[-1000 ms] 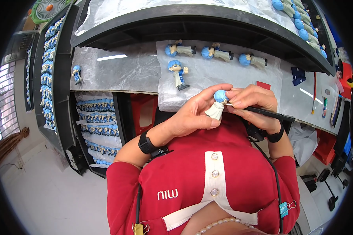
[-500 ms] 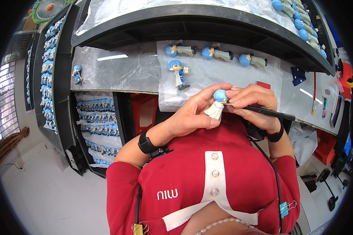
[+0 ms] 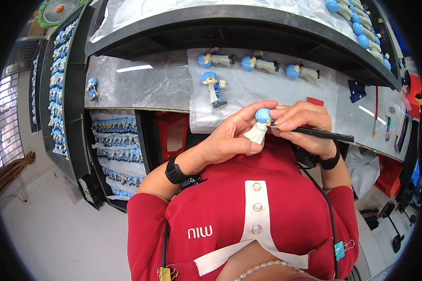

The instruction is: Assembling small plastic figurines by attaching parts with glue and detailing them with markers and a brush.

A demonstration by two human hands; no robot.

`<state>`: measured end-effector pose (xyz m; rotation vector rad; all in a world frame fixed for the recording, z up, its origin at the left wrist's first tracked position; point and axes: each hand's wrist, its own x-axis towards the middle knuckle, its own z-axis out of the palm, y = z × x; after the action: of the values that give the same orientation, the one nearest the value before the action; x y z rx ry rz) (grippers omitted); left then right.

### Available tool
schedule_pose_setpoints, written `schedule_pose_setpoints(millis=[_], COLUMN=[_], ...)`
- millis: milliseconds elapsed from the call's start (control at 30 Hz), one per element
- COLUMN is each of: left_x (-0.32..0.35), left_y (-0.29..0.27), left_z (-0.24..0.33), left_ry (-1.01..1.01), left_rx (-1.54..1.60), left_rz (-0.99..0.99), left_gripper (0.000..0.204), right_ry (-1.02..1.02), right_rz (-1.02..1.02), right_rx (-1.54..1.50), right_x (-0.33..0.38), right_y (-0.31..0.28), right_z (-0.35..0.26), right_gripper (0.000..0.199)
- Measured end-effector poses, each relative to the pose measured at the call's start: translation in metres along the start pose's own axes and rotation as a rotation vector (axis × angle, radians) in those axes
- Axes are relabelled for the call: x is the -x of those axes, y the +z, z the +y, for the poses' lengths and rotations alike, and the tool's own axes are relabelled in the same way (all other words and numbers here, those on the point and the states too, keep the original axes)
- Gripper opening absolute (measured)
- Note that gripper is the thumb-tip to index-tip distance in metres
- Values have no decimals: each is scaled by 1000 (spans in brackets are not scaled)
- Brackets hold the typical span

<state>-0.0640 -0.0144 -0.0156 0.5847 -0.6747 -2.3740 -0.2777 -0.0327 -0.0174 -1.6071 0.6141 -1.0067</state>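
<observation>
In front of a red shirt (image 3: 220, 201), a blue-haired doll (image 3: 256, 133) was held.
It was clamped in the left hand (image 3: 227, 136); a thin black tool (image 3: 326, 134) was pinched in the right hand (image 3: 307, 121), tip by the doll's neck. Beyond, similar dolls (image 3: 214, 90) were laid on white paper (image 3: 262, 89).

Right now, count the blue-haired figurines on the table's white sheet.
4: a left figurine, middle figurine and right figurine in a row near the black tray, and a fourth figurine just below the left one. The left hand or tray may hide others.
</observation>
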Motion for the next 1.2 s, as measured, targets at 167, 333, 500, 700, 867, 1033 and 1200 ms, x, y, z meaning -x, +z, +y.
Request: schedule_pose_setpoints(millis=[167,333,500,700,867,1033,1200], left_x=[0,1,1,1,-1,-1,1], left_y=[0,-5,-8,-7,1,-4,-7], left_z=[2,-3,-4,-4,-3,-8,-5], left_ry=[-11,-1,1,1,-13,-10,-6], left_rx=[21,89,74,87,12,99,111], left_rz=[-2,-79,-98,-111,-7,-106,-108], left_gripper=[81,77,77,77,83,78,78], right_ry=[3,-15,-15,-4,-15,10,8], right_rz=[18,-10,3,-10,-14,-3,-11], right_rx=[6,-13,8,-41,-5,-55,-51], right_x=[0,0,1,2,3,6,3], right_y=[0,-1,1,-1,-2,-3,0], right_z=[-1,0,-1,2,0,0,2], right_gripper=[15,16,16,16,15,16,16])
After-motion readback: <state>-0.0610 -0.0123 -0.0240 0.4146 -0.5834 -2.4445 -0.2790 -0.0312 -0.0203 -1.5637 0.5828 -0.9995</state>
